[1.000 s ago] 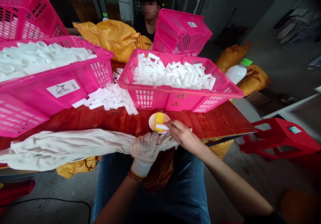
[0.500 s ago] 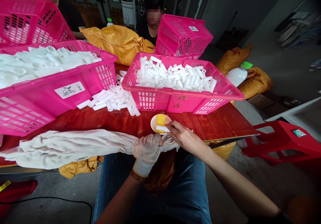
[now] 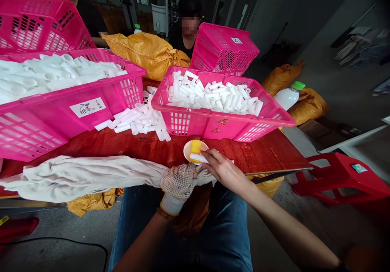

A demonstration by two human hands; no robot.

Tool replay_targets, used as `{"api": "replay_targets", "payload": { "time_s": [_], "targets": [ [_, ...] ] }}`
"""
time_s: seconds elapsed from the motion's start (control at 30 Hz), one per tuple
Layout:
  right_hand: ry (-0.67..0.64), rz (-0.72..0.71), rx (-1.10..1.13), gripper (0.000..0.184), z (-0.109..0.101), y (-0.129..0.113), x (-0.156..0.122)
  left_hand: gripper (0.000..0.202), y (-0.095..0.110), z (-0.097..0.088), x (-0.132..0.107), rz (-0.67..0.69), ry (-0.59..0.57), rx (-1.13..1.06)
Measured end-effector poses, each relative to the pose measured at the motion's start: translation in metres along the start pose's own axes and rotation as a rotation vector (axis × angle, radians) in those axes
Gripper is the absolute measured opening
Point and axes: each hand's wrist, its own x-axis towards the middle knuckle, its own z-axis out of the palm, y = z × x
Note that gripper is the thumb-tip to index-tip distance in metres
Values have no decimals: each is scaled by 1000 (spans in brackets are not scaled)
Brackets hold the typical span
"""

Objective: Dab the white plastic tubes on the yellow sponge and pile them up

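Note:
My right hand (image 3: 224,168) is bare and pinches one end of a short white tube (image 3: 198,158). The tube lies across a yellow block (image 3: 195,146), sponge-like in look, in a small pale bowl (image 3: 186,151). Just below the bowl, my left hand (image 3: 178,182) wears a white dotted glove with its fingers curled in against the cloth. What those fingers hold, if anything, is hidden. A long bunched off-white cloth (image 3: 91,176) runs along the front edge of the red table (image 3: 243,152) and passes by my left hand.
A pink basket (image 3: 213,128) of short white tubes stands behind the bowl. Another pink basket (image 3: 61,117) with wider tubes is at left. Loose tubes (image 3: 137,119) lie between them. Behind sit a yellow sack (image 3: 149,55) and a person (image 3: 187,40). A red stool (image 3: 344,174) stands at right.
The view has shifted slightly. Both hands keep nearly the same place, and the tube is still pinched over the yellow block in the bowl.

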Motion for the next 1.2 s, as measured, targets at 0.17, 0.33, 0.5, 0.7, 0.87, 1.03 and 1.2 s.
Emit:
{"api": "replay_targets", "payload": {
  "time_s": [0.17,0.33,0.5,0.7,0.87,1.03,1.2],
  "targets": [
    [33,-4,31,31,6,2,-1,9,0,8,-9,13,110,61],
    [-50,-4,-11,34,1,-1,0,10,-2,11,-12,8,-10,14],
    [21,39,58,35,5,-2,-4,7,-1,16,-19,-17,41,-30],
    [-49,-13,8,34,-2,0,-1,10,-2,21,-23,-19,96,-9],
    [13,39,53,35,-1,1,0,8,-1,16,-18,0,65,33],
    [-35,-9,44,30,-2,1,2,9,0,16,-18,-13,51,15],
    [-48,67,61,38,-6,-2,2,7,-2,15,-18,-17,-7,-32]
  ]
}}
